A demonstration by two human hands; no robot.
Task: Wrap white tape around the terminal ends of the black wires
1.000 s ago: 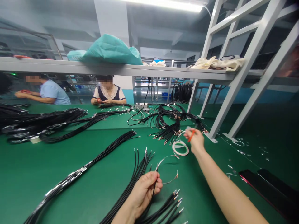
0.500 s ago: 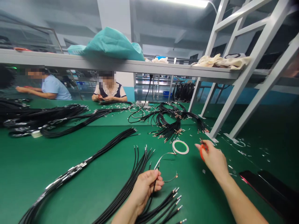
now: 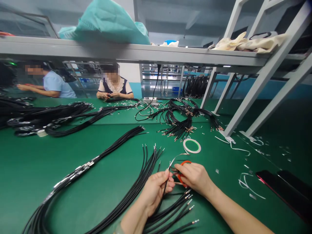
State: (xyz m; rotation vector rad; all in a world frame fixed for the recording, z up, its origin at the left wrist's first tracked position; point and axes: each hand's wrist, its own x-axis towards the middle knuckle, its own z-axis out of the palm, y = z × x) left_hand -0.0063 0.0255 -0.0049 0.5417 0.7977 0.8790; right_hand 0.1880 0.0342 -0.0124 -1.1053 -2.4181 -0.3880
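Green mat bench (image 3: 29, 182) fills the view, with a grey shelf (image 3: 122, 50) running across it, joined at the right to a white metal rack (image 3: 270, 81). Teal bag (image 3: 107, 22) and cream cloth (image 3: 251, 44) sit on the shelf. Beyond the shelf, a co-worker in a light blue shirt (image 3: 58, 89) and a co-worker in a dark vest (image 3: 113, 87) sit at the far side, hands at the bench. Long black cable bundles (image 3: 73, 175) lie across the mat, with a looped cable pile (image 3: 177, 120) further up and a white tape roll (image 3: 192, 146) just in front of it. White scrap strips (image 3: 246, 183) lie at right, near two dark slabs (image 3: 287, 191); type unclear. Left hand (image 3: 156, 191) is narrow, pinching one black cable (image 3: 163, 191) upright, its tip beside a thin silvery wire (image 3: 175, 158). Right hand (image 3: 195, 177) is narrow, closed on orange-handled scissors (image 3: 182, 172), right by the cable tip, blades mostly hidden. Pin-tipped cables (image 3: 173, 211) fan out just below both hands.
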